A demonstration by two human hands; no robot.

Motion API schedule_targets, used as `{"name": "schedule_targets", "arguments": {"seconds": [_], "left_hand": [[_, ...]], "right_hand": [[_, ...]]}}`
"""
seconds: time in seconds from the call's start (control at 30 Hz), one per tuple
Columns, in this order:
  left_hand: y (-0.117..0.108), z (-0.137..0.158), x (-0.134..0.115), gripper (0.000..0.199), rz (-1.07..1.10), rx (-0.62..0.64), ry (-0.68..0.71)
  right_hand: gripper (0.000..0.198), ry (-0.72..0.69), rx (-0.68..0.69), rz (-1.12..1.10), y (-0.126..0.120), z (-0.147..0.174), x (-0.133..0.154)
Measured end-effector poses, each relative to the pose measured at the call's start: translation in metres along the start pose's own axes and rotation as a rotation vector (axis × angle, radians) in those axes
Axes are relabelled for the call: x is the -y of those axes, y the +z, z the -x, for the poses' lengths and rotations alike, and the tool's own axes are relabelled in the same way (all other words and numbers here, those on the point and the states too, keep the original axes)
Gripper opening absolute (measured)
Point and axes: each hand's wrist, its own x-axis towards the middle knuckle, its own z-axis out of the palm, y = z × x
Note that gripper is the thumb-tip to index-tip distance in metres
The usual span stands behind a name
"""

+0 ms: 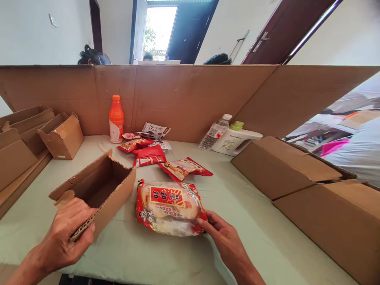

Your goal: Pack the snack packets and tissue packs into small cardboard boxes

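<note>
My left hand (69, 227) is closed on the near edge of an open cardboard box (117, 194), its thumb outside the wall and its fingers over the rim. The box is tilted, and the part of its inside that shows holds nothing. To the right, my right hand (221, 233) pinches the lower right corner of a clear and red bag of rice crackers (170, 208). Just behind that bag lie a red and white snack packet (185, 169) and a plain red packet (150, 155).
At the back stand an orange bottle (116, 120), a clear plastic bottle (215, 132) and a white jug (234, 140). More small packets (154, 130) lie between them. Cardboard boxes line the left (63, 134) and right (332, 198) sides. A tall cardboard panel (184, 103) closes the back.
</note>
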Motion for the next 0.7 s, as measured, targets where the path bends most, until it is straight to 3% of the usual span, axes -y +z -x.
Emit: {"name": "schedule_targets", "arguments": {"seconds": [0.17,0.3,0.4,0.47,0.57,0.7], "left_hand": [[0.01,-0.011,-0.017,0.033,0.1,0.107,0.116],[0.016,-0.014,-0.024,0.033,0.134,0.146,0.135],[0.017,-0.012,-0.026,0.035,0.147,0.133,0.131],[0.017,-0.01,-0.027,0.035,0.145,0.119,0.115],[0.017,-0.008,-0.027,0.03,0.117,0.075,0.072],[0.018,-0.008,-0.025,0.03,-0.027,-0.073,0.091]], "right_hand": [[0.052,-0.016,-0.167,0.062,-0.042,0.02,-0.009],[0.049,-0.027,-0.38,0.168,-0.074,0.033,-0.024],[0.049,-0.049,-0.511,0.298,-0.088,0.044,-0.035],[0.052,-0.093,-0.524,0.428,-0.091,0.051,-0.041],[0.052,-0.277,-0.473,0.632,-0.087,0.061,-0.047],[0.057,-0.61,-0.387,0.943,-0.073,0.069,-0.044]]}}
